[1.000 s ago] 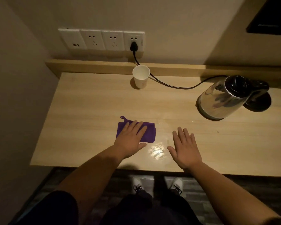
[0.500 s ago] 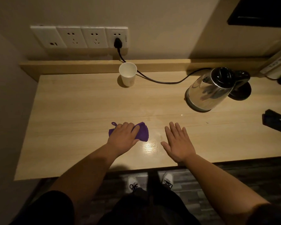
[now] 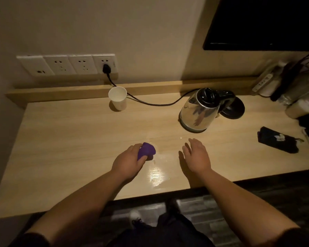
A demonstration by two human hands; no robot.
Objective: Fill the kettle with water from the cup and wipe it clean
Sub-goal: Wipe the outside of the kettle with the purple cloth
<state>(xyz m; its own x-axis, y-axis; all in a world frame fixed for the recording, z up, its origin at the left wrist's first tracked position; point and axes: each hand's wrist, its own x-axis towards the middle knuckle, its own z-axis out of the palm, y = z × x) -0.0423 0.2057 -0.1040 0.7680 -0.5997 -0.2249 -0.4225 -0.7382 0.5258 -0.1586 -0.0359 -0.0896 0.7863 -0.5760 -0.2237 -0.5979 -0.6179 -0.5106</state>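
The kettle (image 3: 202, 108) stands upright on the far right part of the table (image 3: 61, 139), lid closed, off its black base (image 3: 234, 109), which lies just behind and to its right. The white cup (image 3: 117, 98) stands far centre-left, well apart from the kettle, just beside the black cord (image 3: 150, 103) that runs from the wall socket (image 3: 105, 64). Whether the cup holds water cannot be told.

The left hand (image 3: 127, 162) is closed around a bunched purple cloth (image 3: 146, 151), near centre of the table. The right hand (image 3: 196, 157) is spread flat and holds nothing, near the kettle's front.

Judgement: the step in hand appears to be taking up the cloth for wiping. A few drops and a wet sheen show on the table between the hands. To do it well, the free right hand should steady the kettle by its handle while the cloth works round the polished body in even strokes, keeping clear of the cord and the base contacts. A bunched cloth wipes poorly; a flatter fold would cover more surface.

Writing: none legible. A white strip (image 3: 262, 82) at far right bears marks too small to read. The small dark pouch (image 3: 277, 142) at right shows a pale emblem, unreadable.
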